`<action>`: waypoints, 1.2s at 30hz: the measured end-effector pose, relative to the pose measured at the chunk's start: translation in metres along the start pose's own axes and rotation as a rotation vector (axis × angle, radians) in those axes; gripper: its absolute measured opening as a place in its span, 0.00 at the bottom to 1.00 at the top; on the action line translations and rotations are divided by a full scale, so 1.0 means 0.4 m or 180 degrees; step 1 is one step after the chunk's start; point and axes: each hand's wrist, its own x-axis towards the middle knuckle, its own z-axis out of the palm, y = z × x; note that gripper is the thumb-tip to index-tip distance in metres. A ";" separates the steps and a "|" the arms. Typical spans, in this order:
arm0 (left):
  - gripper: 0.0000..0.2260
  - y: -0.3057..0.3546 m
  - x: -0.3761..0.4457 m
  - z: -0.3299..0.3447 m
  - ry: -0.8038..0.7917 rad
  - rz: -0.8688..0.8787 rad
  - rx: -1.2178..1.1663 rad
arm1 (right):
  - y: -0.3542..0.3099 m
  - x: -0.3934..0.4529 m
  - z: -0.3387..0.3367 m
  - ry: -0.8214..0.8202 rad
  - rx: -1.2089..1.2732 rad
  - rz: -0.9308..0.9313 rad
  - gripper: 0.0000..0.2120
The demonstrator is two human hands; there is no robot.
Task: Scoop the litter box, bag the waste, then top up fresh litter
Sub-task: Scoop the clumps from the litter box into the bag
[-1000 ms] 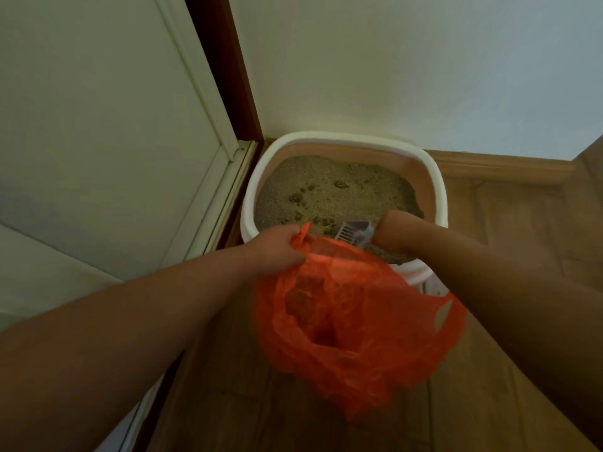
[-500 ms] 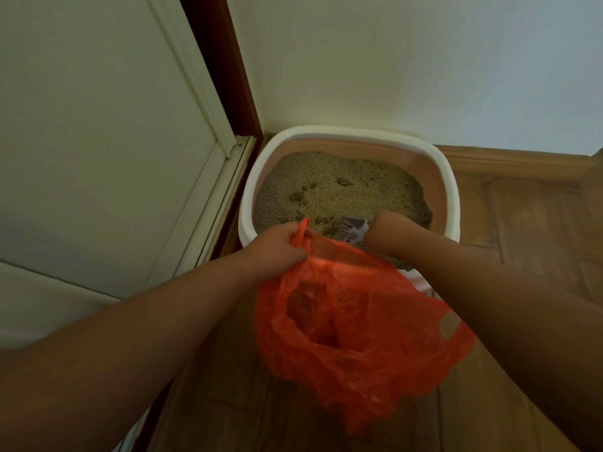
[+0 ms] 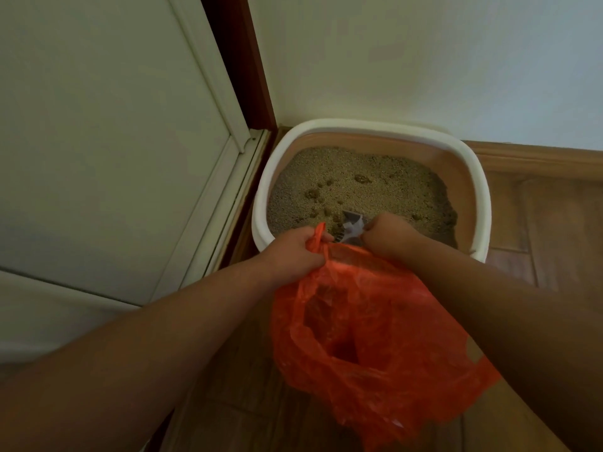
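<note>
A white-rimmed litter box [image 3: 473,177] with a tan inner wall stands in the corner, filled with sandy litter [image 3: 375,187] that has several dark clumps near its middle. My left hand [image 3: 293,252] grips the handle of an orange plastic bag [image 3: 368,347], which hangs open in front of the box. My right hand [image 3: 388,236] is curled round the handle of a grey slotted scoop [image 3: 351,227]. The scoop's head lies low in the litter at the near edge of the box, just above the bag's mouth.
A pale door and its frame [image 3: 208,177] run along the left, with a dark wooden jamb [image 3: 241,60] behind. A white wall backs the box. Wooden floorboards [image 3: 538,230] and a wooden skirting [image 3: 535,158] lie to the right.
The view has come a little closer to the box. My right hand has tipped the scoop lower into the litter near the front edge. The left hand keeps its hold on the bag.
</note>
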 end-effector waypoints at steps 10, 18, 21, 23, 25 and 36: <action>0.19 -0.004 0.007 0.000 -0.0026 -0.0030 0.0065 | -0.021 0.087 0.069 0.0072 0.0587 0.0074 0.11; 0.19 0.006 -0.012 0.003 -0.0024 -0.0029 0.0097 | -0.037 0.060 0.075 0.0266 0.1096 -0.0167 0.11; 0.19 0.015 -0.017 0.007 0.0017 0.0009 0.0123 | -0.017 0.041 0.056 0.0302 0.1255 -0.0191 0.12; 0.19 0.022 -0.018 0.011 0.0052 0.0049 0.0140 | 0.002 0.019 0.037 0.0352 0.1338 -0.0223 0.13; 0.20 0.027 -0.021 0.017 0.0029 0.0070 0.0166 | 0.028 -0.002 0.017 0.0496 0.1556 -0.0196 0.14; 0.24 0.051 -0.039 0.043 -0.0017 0.0259 0.0286 | 0.126 -0.126 -0.090 0.0788 0.1840 -0.0174 0.13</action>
